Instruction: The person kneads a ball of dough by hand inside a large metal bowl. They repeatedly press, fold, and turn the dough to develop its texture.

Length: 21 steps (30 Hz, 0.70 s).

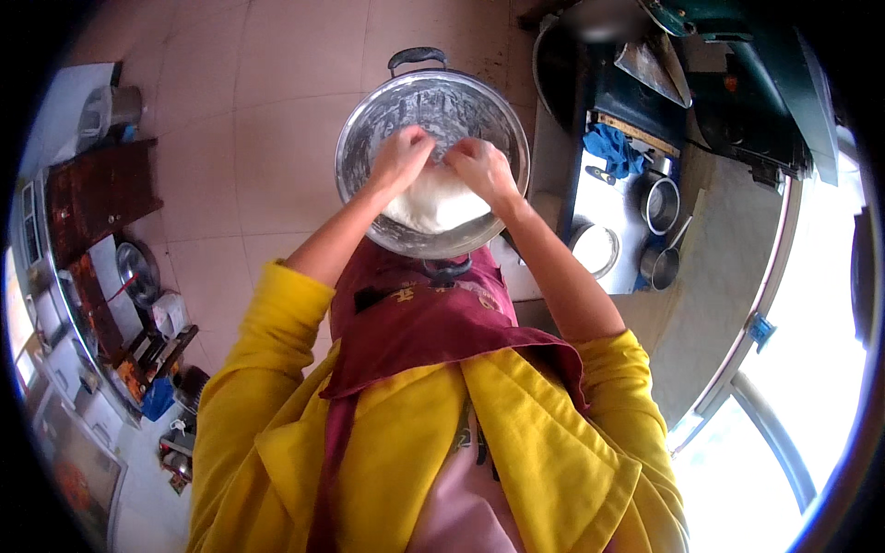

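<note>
A wide steel pot (350, 134) with dark handles stands close against my maroon apron (442, 295). Its inner wall is streaked with white flour or dough. In its near half lies a pale, smooth lump of dough (433, 207). Over the dough, inside the rim, my left hand (403, 158) and my right hand (481, 171) face each other with a small gap between them. Both have their fingers bent in and pinched together. The fingertips are slightly blurred, so whatever they hold, if anything, cannot be made out.
On the right, a light countertop (590, 198) carries several small pots (660, 205), a white round dish (595, 251) and a blue cloth (613, 149). A dark stove (756, 111) stands beyond. Dark wooden furniture (101, 203) lines the left. Pinkish floor tiles (286, 138) lie around the pot.
</note>
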Tool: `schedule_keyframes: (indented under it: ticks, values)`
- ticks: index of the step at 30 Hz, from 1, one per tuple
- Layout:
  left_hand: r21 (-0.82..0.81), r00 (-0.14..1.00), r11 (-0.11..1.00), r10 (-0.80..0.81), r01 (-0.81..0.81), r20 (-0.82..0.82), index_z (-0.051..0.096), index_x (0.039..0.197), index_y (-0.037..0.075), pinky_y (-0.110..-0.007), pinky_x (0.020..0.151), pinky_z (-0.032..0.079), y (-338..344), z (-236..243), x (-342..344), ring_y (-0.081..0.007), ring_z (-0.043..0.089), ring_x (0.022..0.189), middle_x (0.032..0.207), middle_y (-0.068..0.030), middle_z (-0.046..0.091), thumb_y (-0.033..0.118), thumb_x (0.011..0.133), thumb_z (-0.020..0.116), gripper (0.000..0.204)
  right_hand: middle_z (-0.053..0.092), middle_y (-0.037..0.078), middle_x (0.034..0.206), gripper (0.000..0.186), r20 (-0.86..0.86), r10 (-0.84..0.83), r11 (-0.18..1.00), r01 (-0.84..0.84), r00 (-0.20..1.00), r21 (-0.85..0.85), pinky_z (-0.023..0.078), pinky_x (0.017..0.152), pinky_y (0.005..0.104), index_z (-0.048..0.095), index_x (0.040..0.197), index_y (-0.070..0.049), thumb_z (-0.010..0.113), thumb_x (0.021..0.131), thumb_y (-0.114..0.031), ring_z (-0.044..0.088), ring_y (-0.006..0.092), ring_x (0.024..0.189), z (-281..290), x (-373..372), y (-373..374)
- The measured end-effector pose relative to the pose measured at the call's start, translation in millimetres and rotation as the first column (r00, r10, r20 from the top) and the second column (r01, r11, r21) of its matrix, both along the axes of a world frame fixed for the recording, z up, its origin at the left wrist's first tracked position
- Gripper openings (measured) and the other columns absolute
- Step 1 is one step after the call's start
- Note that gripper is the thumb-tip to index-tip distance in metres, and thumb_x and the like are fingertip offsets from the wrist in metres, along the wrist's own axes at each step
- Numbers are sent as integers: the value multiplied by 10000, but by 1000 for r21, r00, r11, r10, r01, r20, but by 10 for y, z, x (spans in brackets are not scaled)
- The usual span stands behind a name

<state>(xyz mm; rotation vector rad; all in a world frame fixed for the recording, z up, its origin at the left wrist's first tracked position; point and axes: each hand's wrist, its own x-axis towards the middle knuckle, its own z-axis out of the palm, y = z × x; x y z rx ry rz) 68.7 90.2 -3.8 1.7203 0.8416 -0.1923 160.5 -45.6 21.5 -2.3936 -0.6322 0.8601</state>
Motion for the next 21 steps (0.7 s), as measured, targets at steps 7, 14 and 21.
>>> schedule_keyframes:
  ticks: [7,14,21]
  values:
    - [593,981,805,-94,-26,171,653,935,87,-440,827,441,-683,186,-582,-326,581,942,960,-97,643,183,804,628,165,646,92,859,133,585,9,996,-61,811,70,429,775,471,626,834,-110,596,857,-237,581,317,873,-216,-698,-353]
    - [566,908,821,-182,-71,378,645,873,105,-413,747,442,-479,-19,-465,-293,594,834,890,-56,625,143,742,581,151,645,85,786,150,374,-131,971,44,918,234,459,712,424,602,819,-113,568,843,-257,595,320,775,-219,-631,-229]
    - [627,896,777,-240,-52,373,627,891,91,-413,745,418,-209,-231,-82,-287,565,874,875,-56,626,120,721,559,185,580,167,826,143,430,-67,962,-56,901,267,478,678,474,589,841,-64,535,852,-197,565,397,801,-505,-61,91]
